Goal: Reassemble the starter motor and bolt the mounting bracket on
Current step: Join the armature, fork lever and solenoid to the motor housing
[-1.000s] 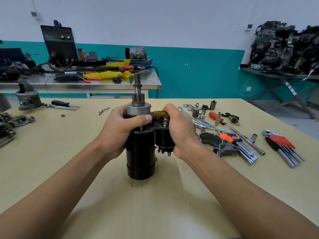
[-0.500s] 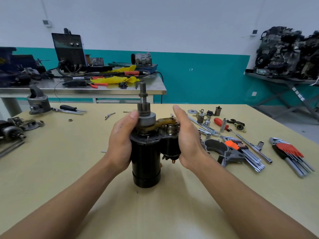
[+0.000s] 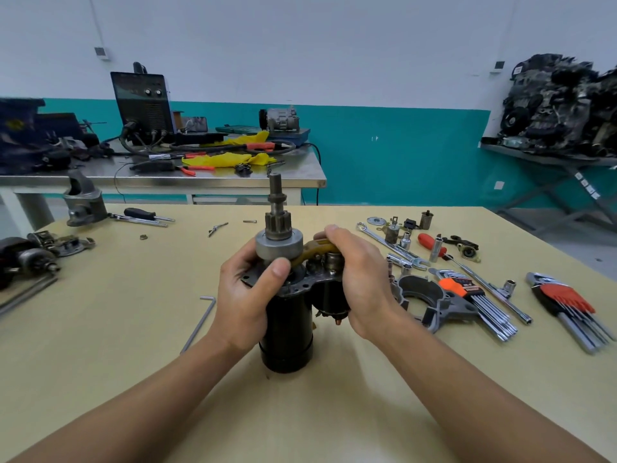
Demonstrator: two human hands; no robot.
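Motor (image 3: 287, 332): upright on the table (image 3: 100, 362).
Your left grip (image 3: 245, 295): clamped round the motor.
Your right grip (image 3: 362, 282): curled over the motor's lever (image 3: 314, 251).

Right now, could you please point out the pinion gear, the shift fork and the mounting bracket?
pinion gear (image 3: 278, 225), head view, on its toothed side.
shift fork (image 3: 312, 250), head view, on its brass arm.
mounting bracket (image 3: 445, 308), head view, on its grey flange.

Left grip (image 3: 248, 295) curled, thumb forward; right grip (image 3: 360, 282) curled likewise; 2 forearms converging.
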